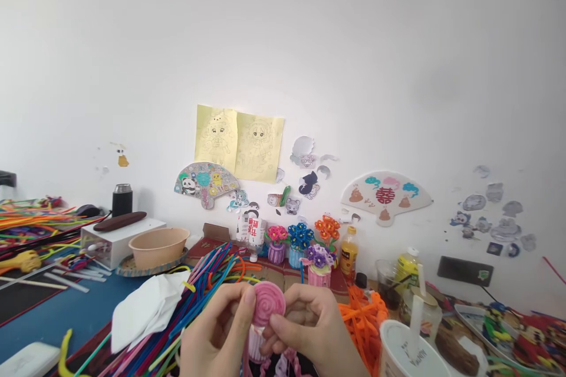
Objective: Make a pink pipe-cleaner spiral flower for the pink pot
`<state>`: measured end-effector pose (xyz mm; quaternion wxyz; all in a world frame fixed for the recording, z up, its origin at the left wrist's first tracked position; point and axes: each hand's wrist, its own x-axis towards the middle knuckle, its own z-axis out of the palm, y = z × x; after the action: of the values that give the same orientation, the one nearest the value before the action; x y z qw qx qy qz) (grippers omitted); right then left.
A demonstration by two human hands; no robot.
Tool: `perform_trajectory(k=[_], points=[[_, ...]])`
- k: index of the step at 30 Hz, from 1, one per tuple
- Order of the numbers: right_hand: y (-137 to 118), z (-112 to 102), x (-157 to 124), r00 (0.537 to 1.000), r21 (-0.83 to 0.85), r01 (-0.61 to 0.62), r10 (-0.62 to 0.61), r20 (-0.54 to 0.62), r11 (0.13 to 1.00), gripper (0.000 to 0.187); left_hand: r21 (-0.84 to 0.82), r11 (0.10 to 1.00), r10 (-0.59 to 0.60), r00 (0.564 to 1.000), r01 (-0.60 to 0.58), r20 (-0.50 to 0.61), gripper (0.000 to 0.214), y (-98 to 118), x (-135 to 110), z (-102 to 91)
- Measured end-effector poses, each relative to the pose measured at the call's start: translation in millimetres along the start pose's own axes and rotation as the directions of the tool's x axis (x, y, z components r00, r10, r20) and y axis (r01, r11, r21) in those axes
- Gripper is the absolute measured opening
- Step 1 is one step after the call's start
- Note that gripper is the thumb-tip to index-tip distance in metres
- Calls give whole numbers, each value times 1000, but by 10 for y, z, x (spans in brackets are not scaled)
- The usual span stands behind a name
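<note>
A pink disc of spirally coiled pipe cleaner (269,301) is held upright between both hands at the lower middle. My left hand (221,325) pinches its left edge with the thumb in front. On the opposite side, my right hand (312,321) grips the lower right edge between thumb and fingers. Just below the disc, a pale pink ribbed piece (255,346) shows partly behind the fingers; I cannot tell whether it touches the disc. Pink and lilac curled strands (287,363) lie beneath my hands, partly hidden.
Loose pipe cleaners (212,283) and a white tissue (148,309) lie to the left. Behind my hands stand small pipe-cleaner flower pots (319,274) and an orange drink bottle (349,252). At right are an orange pipe-cleaner heap (365,321) and a lidded cup with straw (409,353).
</note>
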<state>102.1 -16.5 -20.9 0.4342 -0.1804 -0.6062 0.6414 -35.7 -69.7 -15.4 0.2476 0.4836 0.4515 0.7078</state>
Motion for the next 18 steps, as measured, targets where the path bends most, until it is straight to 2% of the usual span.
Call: perform_trajectory(k=[4, 8, 11, 18], points=[[-8, 12, 14, 998, 59, -14, 17, -58, 998, 35, 83, 996, 40, 999, -40, -7, 27, -68, 51, 62], [-8, -5, 33, 989, 113, 37, -20, -146, 993, 32, 153, 986, 75, 996, -66, -51, 26, -113, 82, 200], [-15, -60, 56, 974, 152, 87, -53, -219, 984, 29, 138, 988, 75, 995, -66, -60, 27, -135, 139, 321], [-26, -203, 126, 926, 164, 187, -118, -357, 969, 27, 34, 999, -16, 999, 15, 42, 31, -172, 328, 555]])
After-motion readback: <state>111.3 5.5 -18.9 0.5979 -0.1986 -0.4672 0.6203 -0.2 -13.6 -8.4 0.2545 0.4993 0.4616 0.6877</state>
